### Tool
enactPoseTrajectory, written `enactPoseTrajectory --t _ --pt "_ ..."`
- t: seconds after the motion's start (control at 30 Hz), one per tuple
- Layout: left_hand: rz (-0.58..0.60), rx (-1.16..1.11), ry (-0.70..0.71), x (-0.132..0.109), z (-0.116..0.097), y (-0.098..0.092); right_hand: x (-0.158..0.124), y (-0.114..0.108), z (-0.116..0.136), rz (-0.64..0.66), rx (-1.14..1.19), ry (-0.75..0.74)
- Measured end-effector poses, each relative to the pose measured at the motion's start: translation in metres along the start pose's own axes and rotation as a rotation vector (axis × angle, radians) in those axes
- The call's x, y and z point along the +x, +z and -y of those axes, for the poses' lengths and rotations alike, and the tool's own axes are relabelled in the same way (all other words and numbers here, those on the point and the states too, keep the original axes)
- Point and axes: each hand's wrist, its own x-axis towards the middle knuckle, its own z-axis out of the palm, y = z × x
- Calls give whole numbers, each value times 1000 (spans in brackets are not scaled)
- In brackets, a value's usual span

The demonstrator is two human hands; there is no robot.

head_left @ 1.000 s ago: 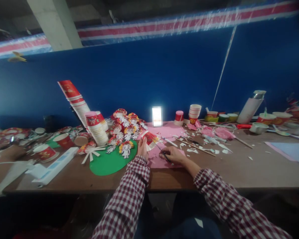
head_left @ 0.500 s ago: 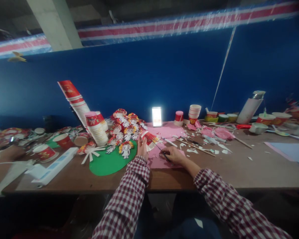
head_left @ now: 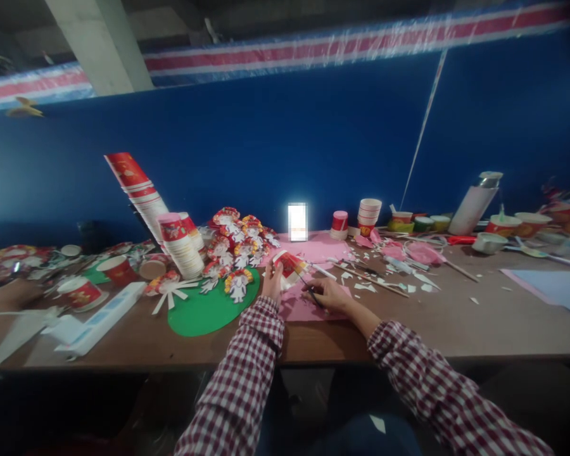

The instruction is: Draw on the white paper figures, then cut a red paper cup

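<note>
My left hand [head_left: 273,283] is closed around a red and white paper cup [head_left: 289,266], held tilted over pink paper [head_left: 297,306]. Dark-handled scissors [head_left: 316,299] are gripped in my right hand [head_left: 330,295], their thin blades pointing up and left at the cup's side. Exactly where the blades meet the cup is too small to tell. Left of my left hand, a pile of paper cut-out figures [head_left: 240,240] with red and yellow tops stands partly on a green sheet [head_left: 197,315].
Stacked paper cups [head_left: 183,247] lean at the left, near a white power strip [head_left: 104,322]. A bright phone screen [head_left: 297,222] stands ahead. White scraps, brushes [head_left: 384,286] and pink pieces lie at the right, before a flask [head_left: 475,206]. Another person's hand [head_left: 16,297] is far left.
The cup in my left hand has turned so that more of its white part faces up. My right hand has shifted slightly left with the scissors. The whole view has slid slightly.
</note>
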Motion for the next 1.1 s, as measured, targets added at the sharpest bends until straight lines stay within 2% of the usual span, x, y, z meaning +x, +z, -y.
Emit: enactPoseTrajectory --t 0.37,0.8,1.1 --pt "3 18 -13 1 0 -1 0 -1 1 -14 -24 -31" --pt "18 60 4 0 3 3 -1 -1 5 -56 4 28" --pt "31 70 11 -2 0 4 -1 -3 6 -63 -21 -46"
